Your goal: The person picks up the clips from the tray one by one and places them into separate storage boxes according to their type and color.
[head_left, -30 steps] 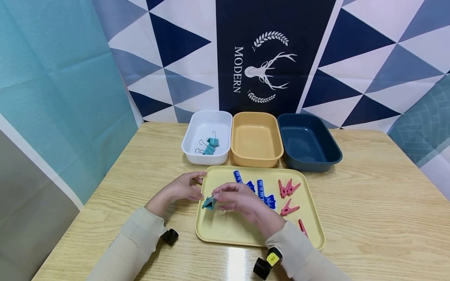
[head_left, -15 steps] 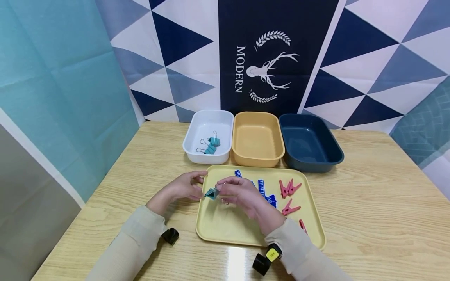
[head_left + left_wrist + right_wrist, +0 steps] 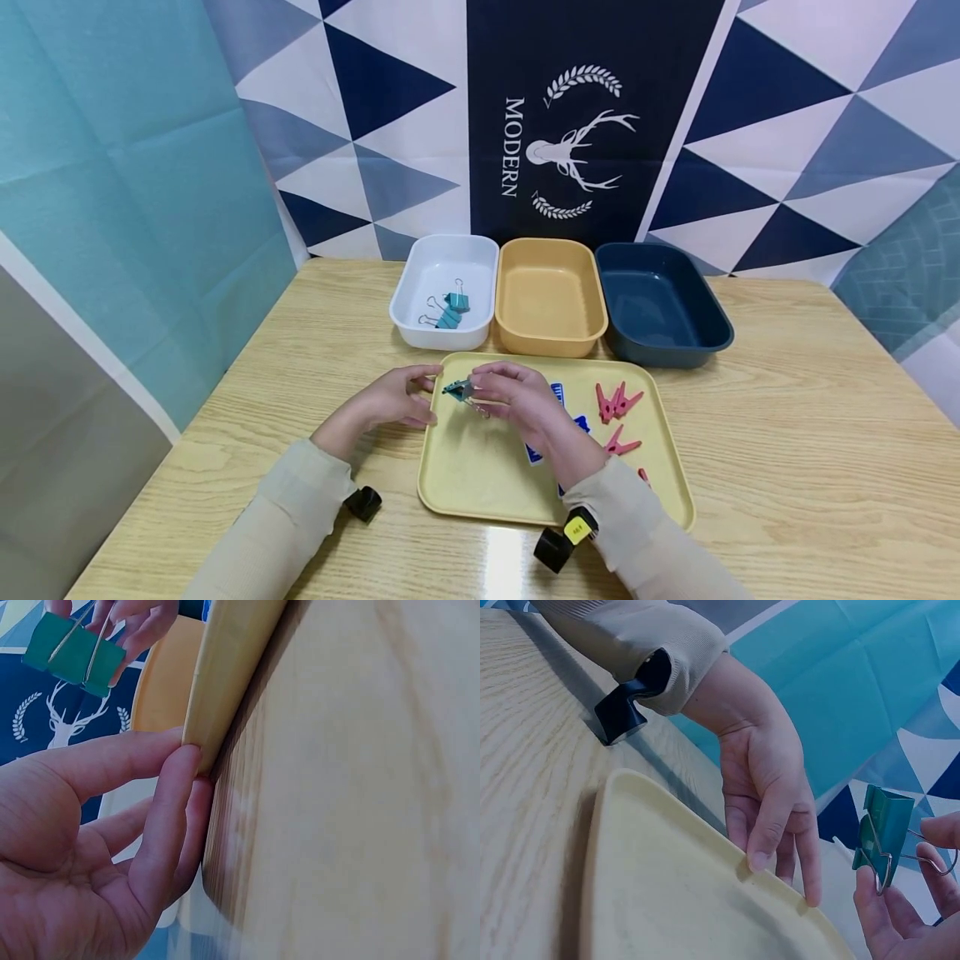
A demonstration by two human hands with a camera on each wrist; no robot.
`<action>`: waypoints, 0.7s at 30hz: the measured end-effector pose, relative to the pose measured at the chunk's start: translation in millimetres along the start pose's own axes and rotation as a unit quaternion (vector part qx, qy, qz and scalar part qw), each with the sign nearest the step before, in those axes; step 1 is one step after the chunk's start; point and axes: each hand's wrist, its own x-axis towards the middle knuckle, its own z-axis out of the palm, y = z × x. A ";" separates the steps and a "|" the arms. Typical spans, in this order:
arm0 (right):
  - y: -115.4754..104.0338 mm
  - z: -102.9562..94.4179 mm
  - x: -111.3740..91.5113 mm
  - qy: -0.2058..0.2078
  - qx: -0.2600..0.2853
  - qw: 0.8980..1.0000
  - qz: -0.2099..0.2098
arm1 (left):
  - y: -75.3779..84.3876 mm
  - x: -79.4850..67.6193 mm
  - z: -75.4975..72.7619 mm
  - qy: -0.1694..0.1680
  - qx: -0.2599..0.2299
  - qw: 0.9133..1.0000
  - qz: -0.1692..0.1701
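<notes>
My right hand pinches a teal binder clip above the upper left part of the yellow tray. In the right wrist view, the binder clip shows its wire handles between thumb and fingers. At the tray's left edge, my left hand grips the rim; the left wrist view shows thumb and fingers of the left hand on that rim. On the tray lie blue comb-like pieces, partly hidden by the right hand, and several pink clothespins.
Behind the tray stand three bins side by side: a white one holding teal binder clips, an orange one and a dark blue one. A patterned cloth hangs behind the wooden table.
My right hand has lifted the binder clip up and away toward the white bin, uncovering more blue pieces below it. The left hand stays at the tray's rim.
</notes>
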 end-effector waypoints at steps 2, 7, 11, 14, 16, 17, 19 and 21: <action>-0.4 -0.5 1.9 0.005 0.006 1.000 -0.004 | -0.1 -0.1 -0.4 0.001 -0.001 1.000 -0.001; -2.0 -2.5 6.3 0.016 0.014 1.000 -0.014 | -0.8 -0.3 -0.6 0.003 -0.004 1.000 -0.001; -4.7 -3.6 8.6 0.025 0.014 0.999 -0.016 | -1.6 0.5 0.0 0.002 -0.007 1.000 0.000; -7.5 -3.8 10.1 0.031 0.014 0.999 -0.018 | -1.9 1.0 0.6 0.002 -0.007 1.000 -0.002; -9.6 -3.3 10.9 0.037 0.014 0.999 -0.019 | -2.2 1.6 0.5 0.000 -0.006 1.000 -0.001; -10.5 -3.1 11.5 0.039 0.015 0.999 -0.019 | -2.3 1.6 0.4 -0.001 -0.005 1.000 -0.001; -12.0 -2.4 13.0 0.045 0.014 0.999 -0.019 | -1.9 1.4 -0.1 -0.001 -0.005 1.000 -0.001; -13.3 -1.5 14.4 0.049 0.010 0.999 -0.020 | -1.6 1.2 -1.0 -0.001 -0.004 1.000 0.000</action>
